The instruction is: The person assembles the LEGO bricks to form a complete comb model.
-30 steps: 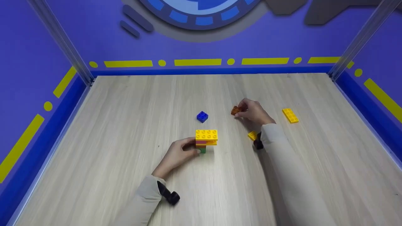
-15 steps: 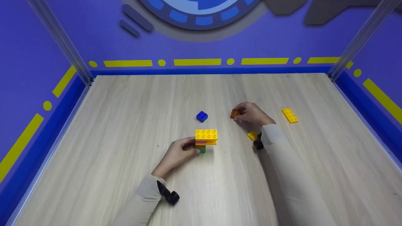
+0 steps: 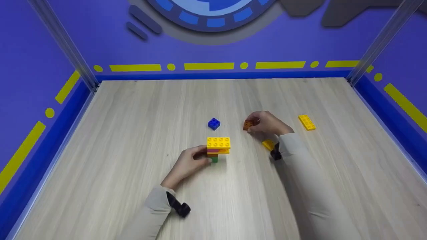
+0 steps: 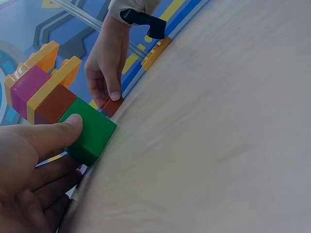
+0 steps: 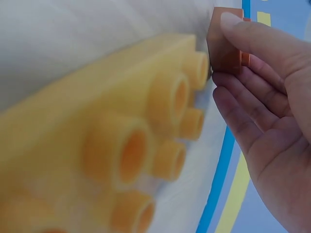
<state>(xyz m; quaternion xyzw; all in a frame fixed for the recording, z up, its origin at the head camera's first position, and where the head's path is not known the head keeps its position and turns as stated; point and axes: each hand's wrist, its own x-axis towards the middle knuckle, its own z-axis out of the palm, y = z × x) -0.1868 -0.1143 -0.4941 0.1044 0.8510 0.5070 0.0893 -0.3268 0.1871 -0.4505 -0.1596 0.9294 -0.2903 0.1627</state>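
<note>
Left hand (image 3: 189,163) on the brick stack (image 3: 219,142), thumb pressed to the green brick (image 4: 92,131) at its foot, fingers round the far side, and the stack stands upright with its yellow upper layers jutting out to the right. Over to the right hand (image 3: 269,123): thumb and fingers pinch the loose brown brick (image 3: 247,125), down near the tabletop (image 3: 150,116), beyond the stack and to its right; whether it touches the wood, I can't tell. The blue brick (image 3: 214,123) sits untouched behind the stack. This looks like a steady-and-handle step, brown brick not yet joined to anything. The next move seems to call for a firm pinch, studs squared, and a stack kept from tipping towards its overhang.
</note>
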